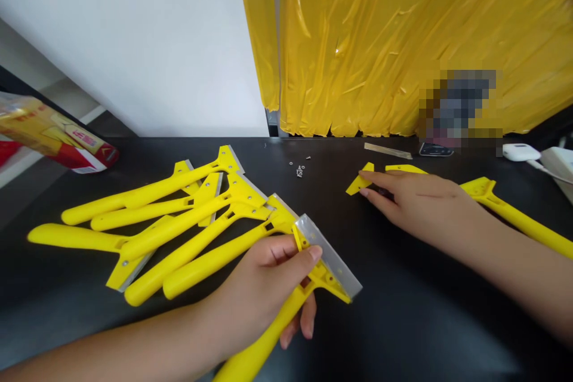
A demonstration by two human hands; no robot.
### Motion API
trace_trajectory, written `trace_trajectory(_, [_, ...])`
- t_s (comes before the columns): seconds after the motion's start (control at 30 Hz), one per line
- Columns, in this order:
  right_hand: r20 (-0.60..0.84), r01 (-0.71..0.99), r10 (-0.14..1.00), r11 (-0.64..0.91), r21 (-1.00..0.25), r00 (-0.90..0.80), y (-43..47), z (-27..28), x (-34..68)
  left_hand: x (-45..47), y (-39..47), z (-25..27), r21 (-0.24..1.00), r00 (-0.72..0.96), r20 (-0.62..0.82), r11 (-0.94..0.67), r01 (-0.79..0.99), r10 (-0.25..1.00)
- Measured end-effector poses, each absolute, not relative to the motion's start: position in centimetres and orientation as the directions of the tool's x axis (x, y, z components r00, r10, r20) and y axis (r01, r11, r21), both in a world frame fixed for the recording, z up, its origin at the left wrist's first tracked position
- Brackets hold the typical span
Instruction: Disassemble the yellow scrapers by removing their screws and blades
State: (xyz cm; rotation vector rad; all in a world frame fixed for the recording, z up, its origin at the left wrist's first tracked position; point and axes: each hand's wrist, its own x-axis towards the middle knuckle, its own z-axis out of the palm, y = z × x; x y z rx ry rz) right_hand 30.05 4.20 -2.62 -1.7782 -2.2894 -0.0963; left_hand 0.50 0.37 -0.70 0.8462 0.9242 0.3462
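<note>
My left hand is closed around a yellow scraper near its head, the thumb pressing on the flat metal blade that lies across it. Holes show in the yellow head beneath the blade. Further off to the right, my right hand pinches a small yellow plastic clamp plate between thumb and finger, just above or on the table. Another yellow piece shows partly behind that hand. Beyond the right wrist lies a yellow scraper handle, partly covered by the forearm.
Several yellow scrapers with blades lie overlapping on the black table at left. Small screws and nuts lie near the back. A thin strip and a white device are at back right, a red-yellow package at left.
</note>
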Motion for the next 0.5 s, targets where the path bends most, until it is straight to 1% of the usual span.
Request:
trace_trajectory(0.07, [0.195,0.942,0.937,0.315,-0.115,-0.289,4.3,-2.8,29.7,0.5,0.4,-0.8,0.761,0.562,-0.567,0.645,0.078,0.601])
trace_trajectory(0.17, [0.117,0.878,0.903,0.43,-0.21,-0.414,4.3,-2.4,29.0,0.5,0.5,-0.8,0.759,0.555,-0.576,0.645,0.09,0.6])
trace_trajectory(0.27, [0.076,0.83,0.878,0.473,-0.297,-0.473,4.6,-2.2,29.0,0.4,0.4,-0.7,0.763,0.562,-0.572,0.639,0.097,0.598])
trace_trajectory(0.33, [0.067,0.843,0.896,0.437,-0.315,-0.439,4.7,-2.3,29.1,0.4,0.4,-0.6,0.765,0.568,-0.568,0.637,0.097,0.596])
trace_trajectory(0.5, [0.042,0.931,0.973,0.231,-0.282,-0.229,4.3,-2.3,28.5,0.3,0.5,-0.8,0.772,0.571,-0.566,0.626,0.111,0.595])
